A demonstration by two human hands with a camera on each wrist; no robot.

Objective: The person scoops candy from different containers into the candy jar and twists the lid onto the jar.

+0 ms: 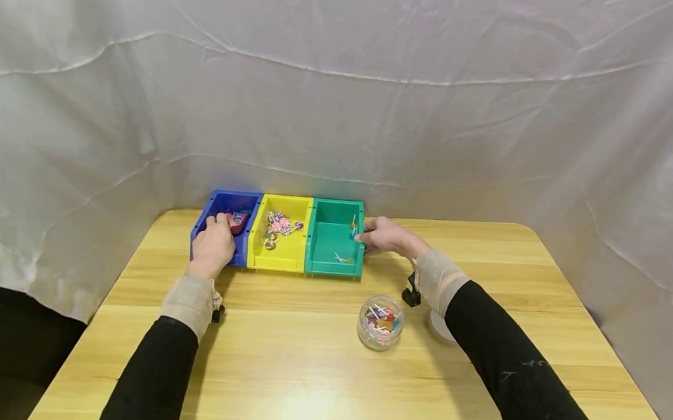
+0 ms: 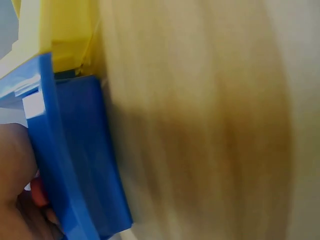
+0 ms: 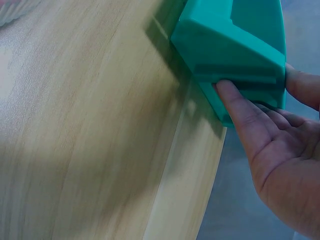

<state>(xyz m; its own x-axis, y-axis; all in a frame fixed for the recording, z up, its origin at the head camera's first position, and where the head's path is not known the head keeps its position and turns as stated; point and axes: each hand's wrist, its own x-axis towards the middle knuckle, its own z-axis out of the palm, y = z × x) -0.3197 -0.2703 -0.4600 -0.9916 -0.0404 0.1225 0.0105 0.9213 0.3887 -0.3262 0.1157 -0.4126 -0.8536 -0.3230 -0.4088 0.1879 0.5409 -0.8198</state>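
Note:
Three plastic bins stand side by side at the back of the table: a blue bin point(image 1: 239, 257), a yellow bin point(image 1: 276, 263) and a green bin point(image 1: 334, 267). My left hand point(image 1: 212, 243) reaches over the left wall of the blue bin and grips it, with a dark red item point(image 1: 237, 223) right by the fingers inside. My right hand point(image 1: 388, 235) grips the right wall of the green bin, thumb over the rim and fingers point(image 3: 240, 107) against its outer side. Striped lollipops point(image 1: 280, 224) lie in the yellow bin, a few small lollipops point(image 1: 343, 259) in the green one.
A clear jar point(image 1: 381, 341) holding several lollipops stands in front of the green bin. A round whitish lid point(image 1: 438, 328) lies partly hidden under the right forearm. A light curtain point(image 1: 332, 128) hangs behind the wooden table point(image 1: 286, 339).

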